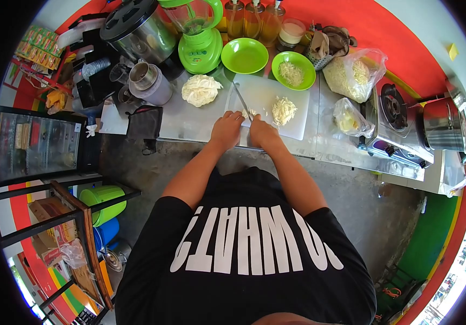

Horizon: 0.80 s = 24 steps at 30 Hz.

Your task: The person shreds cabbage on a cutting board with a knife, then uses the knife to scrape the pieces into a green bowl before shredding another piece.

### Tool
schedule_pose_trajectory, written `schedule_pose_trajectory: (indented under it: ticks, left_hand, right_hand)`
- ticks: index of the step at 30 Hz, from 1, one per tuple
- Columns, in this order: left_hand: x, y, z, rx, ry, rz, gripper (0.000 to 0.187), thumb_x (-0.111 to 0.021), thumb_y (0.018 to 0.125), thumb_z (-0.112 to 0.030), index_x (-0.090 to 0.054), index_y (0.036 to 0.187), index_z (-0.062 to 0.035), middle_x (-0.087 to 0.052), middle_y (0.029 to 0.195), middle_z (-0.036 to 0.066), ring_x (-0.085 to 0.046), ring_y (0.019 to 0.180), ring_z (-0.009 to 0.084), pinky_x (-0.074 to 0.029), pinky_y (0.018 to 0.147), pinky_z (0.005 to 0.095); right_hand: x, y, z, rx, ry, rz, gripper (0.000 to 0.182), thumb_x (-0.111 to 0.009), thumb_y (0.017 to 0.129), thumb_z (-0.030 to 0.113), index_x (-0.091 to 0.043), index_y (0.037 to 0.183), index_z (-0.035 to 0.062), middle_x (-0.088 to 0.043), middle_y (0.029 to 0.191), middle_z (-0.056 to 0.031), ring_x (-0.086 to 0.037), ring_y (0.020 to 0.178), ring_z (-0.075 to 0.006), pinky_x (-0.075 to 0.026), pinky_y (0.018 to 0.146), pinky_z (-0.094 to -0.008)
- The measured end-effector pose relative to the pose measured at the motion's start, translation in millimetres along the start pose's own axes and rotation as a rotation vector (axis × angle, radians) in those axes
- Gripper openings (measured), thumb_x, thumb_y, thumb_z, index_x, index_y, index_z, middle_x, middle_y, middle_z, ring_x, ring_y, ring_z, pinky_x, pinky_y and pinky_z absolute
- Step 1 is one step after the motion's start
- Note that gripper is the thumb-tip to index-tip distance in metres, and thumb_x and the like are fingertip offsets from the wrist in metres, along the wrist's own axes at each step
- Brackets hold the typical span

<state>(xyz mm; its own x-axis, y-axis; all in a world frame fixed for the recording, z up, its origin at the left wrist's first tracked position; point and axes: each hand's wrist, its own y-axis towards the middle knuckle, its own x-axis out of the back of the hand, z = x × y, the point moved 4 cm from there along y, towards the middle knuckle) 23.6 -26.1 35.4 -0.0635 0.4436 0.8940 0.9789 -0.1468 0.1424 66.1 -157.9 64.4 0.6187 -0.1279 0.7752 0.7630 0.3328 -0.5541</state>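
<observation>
On the white cutting board point(299, 122), my right hand point(263, 132) is closed round the handle of a knife point(240, 97), whose blade points up and to the left. My left hand point(226, 130) is beside it at the board's front left, fingers bent down on pale pieces point(250, 114) by the blade. What the fingertips press is too small to make out. A heap of pale shreds point(284, 110) lies to the right on the board. Left of the board sits a cabbage-like pale head point(200, 90).
Behind the board are an empty green bowl point(245, 56), a green bowl with shreds point(301, 66) and a green blender point(200, 51). Bags of pale food point(355, 76) and a gas stove point(398, 116) stand right. A metal container point(152, 82) stands left.
</observation>
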Motion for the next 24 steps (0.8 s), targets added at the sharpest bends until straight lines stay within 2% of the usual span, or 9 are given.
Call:
schedule_pose_trajectory:
  ticks: [5, 11, 18, 21, 24]
  left_hand:
    - [2.4, 1.0, -0.8, 0.012, 0.010, 0.010, 0.039, -0.061, 0.074, 0.003, -0.069, 0.111, -0.0058, -0.065, 0.120, 0.003, -0.060, 0.113, 0.0285, -0.054, 0.092, 0.0402]
    - [-0.4, 0.4, 2.0, 0.004, -0.030, -0.010, 0.038, -0.062, 0.074, 0.003, -0.070, 0.110, -0.0056, -0.066, 0.118, 0.004, -0.060, 0.112, 0.0285, -0.054, 0.094, 0.0393]
    - [2.3, -2.0, 0.4, 0.016, -0.016, -0.033, 0.040, -0.061, 0.075, 0.003, -0.072, 0.112, -0.0066, -0.067, 0.120, 0.002, -0.060, 0.115, 0.0273, -0.055, 0.094, 0.0379]
    - [2.3, -2.8, 0.9, 0.019, -0.024, -0.037, 0.041, -0.061, 0.076, 0.003, -0.072, 0.113, -0.0076, -0.067, 0.121, 0.002, -0.060, 0.116, 0.0266, -0.055, 0.094, 0.0377]
    - [1.2, -3.3, 1.7, 0.033, -0.066, -0.053, 0.038, -0.060, 0.075, 0.004, -0.072, 0.111, -0.0057, -0.068, 0.119, 0.003, -0.060, 0.117, 0.0265, -0.055, 0.093, 0.0392]
  right_hand:
    - [-25.3, 3.8, -8.2, -0.004, 0.035, -0.054, 0.032, -0.050, 0.097, 0.009, -0.043, 0.126, -0.0031, -0.069, 0.115, -0.0316, -0.069, 0.110, -0.0436, -0.054, 0.095, -0.0497]
    - [0.2, -0.3, -0.1, 0.016, -0.049, -0.028, 0.031, -0.052, 0.096, 0.008, -0.044, 0.124, -0.0024, -0.069, 0.114, -0.0313, -0.069, 0.109, -0.0440, -0.054, 0.094, -0.0505]
    - [-24.2, -10.5, -9.1, -0.024, 0.002, -0.010, 0.034, -0.052, 0.096, 0.007, -0.044, 0.127, -0.0035, -0.070, 0.113, -0.0314, -0.069, 0.109, -0.0439, -0.054, 0.094, -0.0505]
    - [-15.5, 3.5, -5.0, -0.013, 0.044, -0.077, 0.035, -0.052, 0.095, 0.006, -0.044, 0.128, -0.0045, -0.070, 0.113, -0.0313, -0.069, 0.109, -0.0440, -0.054, 0.094, -0.0501]
    - [-6.6, 6.6, 1.8, 0.019, -0.013, -0.020, 0.036, -0.051, 0.096, 0.006, -0.043, 0.129, -0.0051, -0.070, 0.113, -0.0312, -0.069, 0.109, -0.0436, -0.054, 0.094, -0.0496]
